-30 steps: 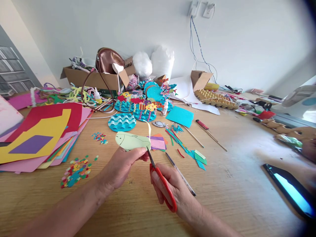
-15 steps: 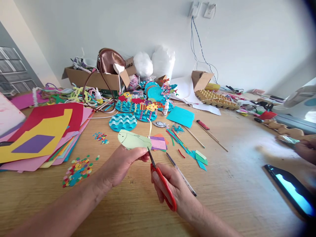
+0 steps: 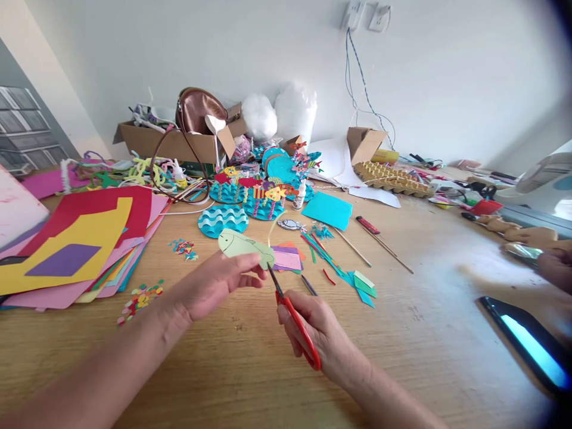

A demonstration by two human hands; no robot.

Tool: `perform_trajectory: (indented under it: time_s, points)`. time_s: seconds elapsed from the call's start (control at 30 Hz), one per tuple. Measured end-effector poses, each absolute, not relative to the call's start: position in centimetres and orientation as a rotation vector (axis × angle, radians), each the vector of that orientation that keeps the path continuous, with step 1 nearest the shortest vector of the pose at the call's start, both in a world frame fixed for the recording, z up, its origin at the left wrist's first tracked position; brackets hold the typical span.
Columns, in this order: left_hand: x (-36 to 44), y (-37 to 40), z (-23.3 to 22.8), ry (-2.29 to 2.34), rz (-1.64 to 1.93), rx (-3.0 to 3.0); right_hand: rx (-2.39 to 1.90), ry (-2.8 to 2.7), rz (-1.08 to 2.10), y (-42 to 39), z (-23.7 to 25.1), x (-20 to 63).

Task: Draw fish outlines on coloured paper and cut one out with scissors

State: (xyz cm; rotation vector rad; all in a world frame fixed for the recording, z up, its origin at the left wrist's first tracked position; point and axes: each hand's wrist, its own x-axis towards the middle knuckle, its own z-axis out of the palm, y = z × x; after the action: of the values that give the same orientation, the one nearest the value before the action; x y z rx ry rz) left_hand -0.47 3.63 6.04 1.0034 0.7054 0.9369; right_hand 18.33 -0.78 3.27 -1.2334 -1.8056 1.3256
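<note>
My left hand (image 3: 223, 280) pinches the lower edge of a pale green paper fish (image 3: 243, 247) with a drawn outline, eye and fin. Red-handled scissors (image 3: 304, 333) are gripped in my right hand (image 3: 317, 325); their blades meet the fish's tail end. A thin pale paper strip (image 3: 270, 229) curls upward from the tail. Behind it on the table lie stacked coloured paper pieces (image 3: 288, 258), the top pink one bearing a drawn outline. A pen (image 3: 308, 286) is partly hidden by my right hand.
Coloured paper sheets (image 3: 84, 238) and paper dots (image 3: 142, 298) lie at left. Blue discs with paper fish (image 3: 263, 202) stand mid-table. Blue strips (image 3: 328, 259), a cutter knife (image 3: 367, 226) and a phone (image 3: 527, 345) lie rightward. Another person's hand (image 3: 556, 268) shows at the right edge.
The paper fish has shifted slightly right and tilted more. My left fingers have loosened and spread somewhat. My right hand and the scissors have moved a little right, covering more of the pen.
</note>
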Motion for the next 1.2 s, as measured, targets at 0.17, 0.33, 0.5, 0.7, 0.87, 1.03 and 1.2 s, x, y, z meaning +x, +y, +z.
perform_trajectory:
  time_s: [0.17,0.33,0.5,0.7,0.87,1.03,1.2]
  points:
    - [-3.9,5.3,7.4,0.716,0.895,1.094,-1.229,-1.957,1.203,-0.4,3.5,18.4]
    - [-5.8,5.8,8.4,0.910,0.722,1.429,-1.192,-2.085,1.153,-0.4,4.2,18.2]
    - [-5.3,5.8,9.1,0.959,0.510,1.692,-1.184,-2.183,1.126,-0.4,4.1,18.3]
    - [-4.4,5.0,9.8,0.980,0.366,1.917,-1.186,-2.273,1.037,-0.4,3.6,18.2]
    - [-3.9,4.7,9.7,0.974,0.378,1.898,-1.159,-2.246,1.080,-0.4,3.8,18.3]
    - [-3.6,4.7,9.3,0.958,0.463,1.701,-1.140,-2.178,1.174,-0.3,4.0,18.5]
    - [-3.4,4.5,8.7,0.930,0.547,1.491,-1.150,-2.062,1.313,-0.2,3.8,18.7]
